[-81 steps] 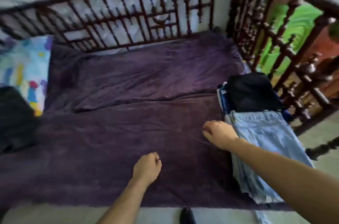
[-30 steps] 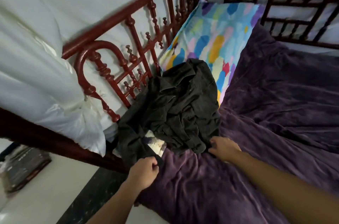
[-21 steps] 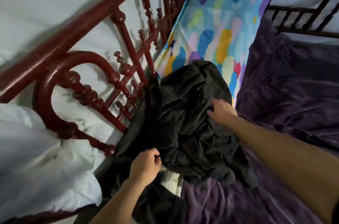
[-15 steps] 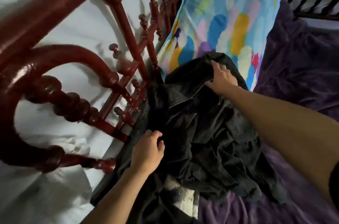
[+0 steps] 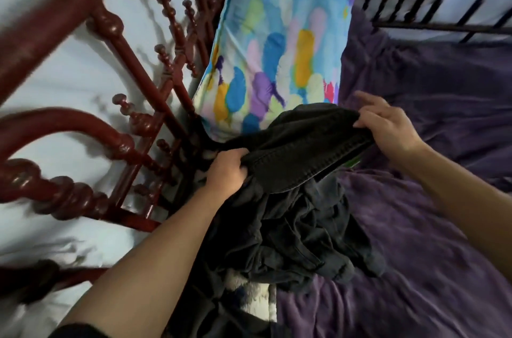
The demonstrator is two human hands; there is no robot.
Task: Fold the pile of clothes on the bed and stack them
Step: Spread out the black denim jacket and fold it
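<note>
A crumpled pile of dark clothes (image 5: 291, 240) lies at the left end of the bed, against the red wooden rail. From it a black denim garment (image 5: 299, 152) is lifted by its stitched band. My left hand (image 5: 225, 171) grips the band's left end with curled fingers. My right hand (image 5: 388, 127) pinches the right end, its other fingers spread. The rest of the garment hangs down into the pile. A white patterned cloth (image 5: 257, 296) shows under the dark clothes.
A colourful pillow (image 5: 277, 41) leans at the head of the bed behind the pile. The purple blanket (image 5: 415, 227) covers the bed to the right. The carved red bed rail (image 5: 124, 121) stands close on the left, with white fabric behind it.
My view swung from the folded stack at the bed's right end to the dark pile at the left. Both hands reached into the pile, took hold of the black garment and raised its band.
</note>
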